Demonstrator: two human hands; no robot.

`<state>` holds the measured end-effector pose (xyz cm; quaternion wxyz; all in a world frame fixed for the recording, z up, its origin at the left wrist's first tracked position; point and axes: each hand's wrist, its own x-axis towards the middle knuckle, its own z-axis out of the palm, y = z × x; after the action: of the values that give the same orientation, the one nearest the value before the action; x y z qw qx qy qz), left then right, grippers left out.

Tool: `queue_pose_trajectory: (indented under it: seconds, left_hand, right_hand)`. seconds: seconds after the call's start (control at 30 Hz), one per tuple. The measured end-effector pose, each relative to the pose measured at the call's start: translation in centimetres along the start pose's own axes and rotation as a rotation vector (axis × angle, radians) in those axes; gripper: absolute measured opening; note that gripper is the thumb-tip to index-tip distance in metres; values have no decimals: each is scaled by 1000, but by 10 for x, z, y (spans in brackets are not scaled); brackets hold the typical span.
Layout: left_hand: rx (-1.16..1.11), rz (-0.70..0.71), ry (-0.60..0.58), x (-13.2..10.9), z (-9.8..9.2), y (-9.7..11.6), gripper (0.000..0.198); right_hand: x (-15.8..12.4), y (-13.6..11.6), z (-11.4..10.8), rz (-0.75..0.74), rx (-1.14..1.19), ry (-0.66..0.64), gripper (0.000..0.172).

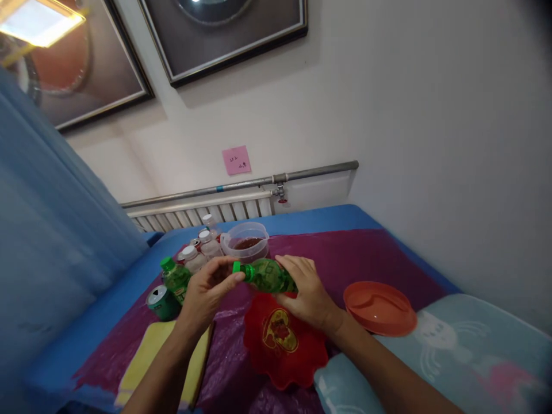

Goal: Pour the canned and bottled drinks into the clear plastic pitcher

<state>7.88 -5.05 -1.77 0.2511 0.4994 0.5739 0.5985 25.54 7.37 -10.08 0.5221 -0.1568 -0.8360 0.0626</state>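
A green bottle (269, 276) lies on its side in the air between the two hands, held above the table. The right hand (304, 293) is closed around its body from the far side, and its fingers cover most of the label and all of the bottle's base. The left hand (207, 293) pinches the green cap (237, 267) with thumb and fingertips; whether the cap is tight or loosened is hard to tell. Directly beneath the hands lies a red scalloped plate (280, 345) with a gold emblem, its top edge hidden by the right hand. To the right of the right wrist sits an orange dish (379, 307). Left of the left hand stand a second green bottle (176, 279), upright, and a green can (161, 302) just beside it; under the left forearm is a yellow pad (146, 356), partly covered. Beyond the hands are a clear tub (245, 238) holding something dark and, beside it, several small white-capped bottles (202, 247) that overlap one another. Everything rests on a purple sheet (366, 253).
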Motion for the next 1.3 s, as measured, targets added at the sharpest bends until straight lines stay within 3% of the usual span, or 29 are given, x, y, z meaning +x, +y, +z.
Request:
queue_pose_trajectory:
  seconds: [0.47, 0.83, 1.0, 1.3]
  left_hand:
    - [520, 66, -150, 5, -21, 1, 29]
    - [669, 160, -174, 5, -15, 13, 32]
    - [627, 188, -164, 12, -8, 14, 33]
    - [630, 212, -179, 15, 0, 11, 29]
  right_hand:
    - [-6, -5, 8, 1, 4, -108, 59]
    - [-11, -10, 17, 40, 87, -117, 57]
    - [-9, -14, 18, 121, 153, -123, 60]
    - [-12, -11, 17, 117, 165, -154, 58]
